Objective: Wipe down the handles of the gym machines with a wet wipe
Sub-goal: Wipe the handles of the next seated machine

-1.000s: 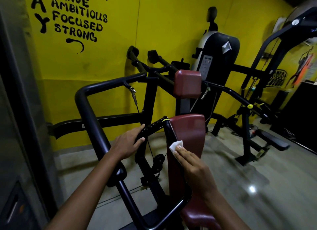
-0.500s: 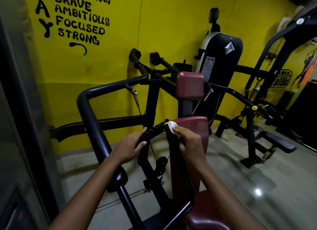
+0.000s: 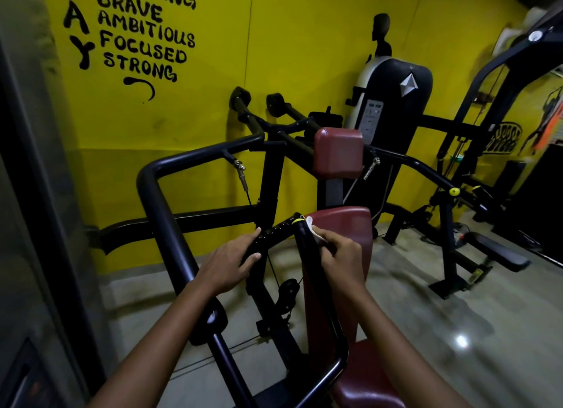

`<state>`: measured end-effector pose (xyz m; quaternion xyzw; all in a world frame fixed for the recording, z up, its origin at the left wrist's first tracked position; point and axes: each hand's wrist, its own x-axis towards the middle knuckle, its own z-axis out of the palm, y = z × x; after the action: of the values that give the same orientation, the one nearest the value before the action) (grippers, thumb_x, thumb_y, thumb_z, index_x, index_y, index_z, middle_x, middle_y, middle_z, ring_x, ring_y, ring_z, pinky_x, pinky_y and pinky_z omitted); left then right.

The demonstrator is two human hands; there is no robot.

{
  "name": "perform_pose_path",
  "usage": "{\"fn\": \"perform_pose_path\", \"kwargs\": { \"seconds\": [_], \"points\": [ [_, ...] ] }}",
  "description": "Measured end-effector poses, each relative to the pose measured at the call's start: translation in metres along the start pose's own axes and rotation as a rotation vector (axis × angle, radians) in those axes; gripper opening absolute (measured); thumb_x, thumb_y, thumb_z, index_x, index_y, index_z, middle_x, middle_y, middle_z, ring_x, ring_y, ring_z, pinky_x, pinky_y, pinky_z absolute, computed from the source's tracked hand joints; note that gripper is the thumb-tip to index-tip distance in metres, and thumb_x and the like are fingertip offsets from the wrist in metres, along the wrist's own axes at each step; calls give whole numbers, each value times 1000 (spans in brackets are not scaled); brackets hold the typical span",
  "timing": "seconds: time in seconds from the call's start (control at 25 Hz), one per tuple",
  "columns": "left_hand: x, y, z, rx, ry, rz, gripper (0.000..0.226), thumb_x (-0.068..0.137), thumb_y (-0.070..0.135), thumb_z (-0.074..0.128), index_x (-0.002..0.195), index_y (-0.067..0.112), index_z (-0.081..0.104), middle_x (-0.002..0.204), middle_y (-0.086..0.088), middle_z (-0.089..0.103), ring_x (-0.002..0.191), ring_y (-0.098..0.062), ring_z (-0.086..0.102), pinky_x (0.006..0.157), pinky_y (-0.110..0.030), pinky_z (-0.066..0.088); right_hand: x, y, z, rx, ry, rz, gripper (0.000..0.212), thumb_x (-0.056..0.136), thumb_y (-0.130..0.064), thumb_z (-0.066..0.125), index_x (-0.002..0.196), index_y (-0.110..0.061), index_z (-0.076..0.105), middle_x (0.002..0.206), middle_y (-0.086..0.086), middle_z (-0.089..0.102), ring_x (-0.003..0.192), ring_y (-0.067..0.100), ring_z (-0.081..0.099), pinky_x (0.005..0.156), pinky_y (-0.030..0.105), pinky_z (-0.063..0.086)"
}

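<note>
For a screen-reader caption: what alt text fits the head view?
A person's right hand presses a white wet wipe against a black machine handle, while the left hand rests on the adjoining bar. Maroon pads and a yellow wall lie behind.

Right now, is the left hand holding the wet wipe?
No, the right hand pinches the wet wipe against the black handle; the left hand rests on another bar.

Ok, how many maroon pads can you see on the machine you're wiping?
3. A small headrest pad up top, the backrest pad right behind the right hand holding the wipe, and the seat pad at the bottom edge. Others may be hidden.
</note>
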<state>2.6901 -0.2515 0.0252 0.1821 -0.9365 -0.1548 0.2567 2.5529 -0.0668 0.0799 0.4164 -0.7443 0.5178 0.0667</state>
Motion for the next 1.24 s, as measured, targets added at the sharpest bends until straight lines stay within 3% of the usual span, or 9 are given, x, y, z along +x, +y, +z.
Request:
{"fn": "perform_pose_path", "kwargs": {
  "seconds": [0.32, 0.48, 0.64, 0.76, 0.88, 1.08, 1.24],
  "points": [
    [-1, 4, -2, 4, -9, -28, 58, 99, 38, 41, 150, 30, 17, 150, 3, 38, 129, -22, 46, 89, -33, 44, -19, 10, -6, 20, -2, 40, 43, 78, 8, 53, 114, -12, 67, 103, -5, 70, 90, -18, 58, 78, 1, 44],
    [-1, 1, 0, 1, -10, -23, 58, 97, 42, 40, 150, 31, 19, 147, 3, 41, 127, -23, 48, 87, -36, 46, -36, 11, -11, 45, 24, 6, 41, 79, 8, 58, 112, -15, 68, 104, -10, 68, 97, -10, 61, 84, 7, 47],
    [0, 0, 1, 1, -17, -11, 62, 93, 47, 35, 150, 29, 19, 148, 3, 41, 129, -22, 46, 88, -35, 47, -49, 20, -9, 1, 22, 23, 41, 80, 9, 56, 114, -12, 67, 105, -3, 71, 96, -7, 62, 83, 8, 48],
    [-1, -1, 0, 32, -28, -8, 68, 87, 52, 27, 150, 30, 18, 150, 4, 38, 131, -20, 44, 90, -35, 47, -52, 13, -9, -27, 48, -89, 36, 81, 4, 64, 114, -10, 67, 107, -5, 69, 100, -4, 62, 87, 13, 48],
    [-1, 0, 1, 24, -27, -8, 67, 88, 52, 27, 150, 30, 17, 150, 4, 38, 132, -20, 44, 91, -34, 46, -65, 19, -16, -79, 71, -152, 38, 77, 10, 63, 110, -9, 69, 103, -7, 68, 98, -9, 60, 85, 8, 46],
    [0, 1, 1, 49, -17, -19, 58, 97, 45, 35, 150, 30, 15, 150, 4, 37, 129, -22, 45, 87, -34, 45, -63, 17, -14, -104, 65, -94, 40, 78, 11, 60, 111, -10, 68, 103, -3, 69, 97, 0, 62, 86, 10, 47],
    [-1, 0, 1, 24, -26, -17, 62, 93, 50, 32, 150, 30, 17, 149, 3, 39, 130, -22, 45, 88, -36, 48, -84, 25, -21, -191, 95, -200, 45, 70, 17, 64, 107, -7, 70, 102, 2, 70, 97, 0, 60, 88, 6, 44]
  ]
}}
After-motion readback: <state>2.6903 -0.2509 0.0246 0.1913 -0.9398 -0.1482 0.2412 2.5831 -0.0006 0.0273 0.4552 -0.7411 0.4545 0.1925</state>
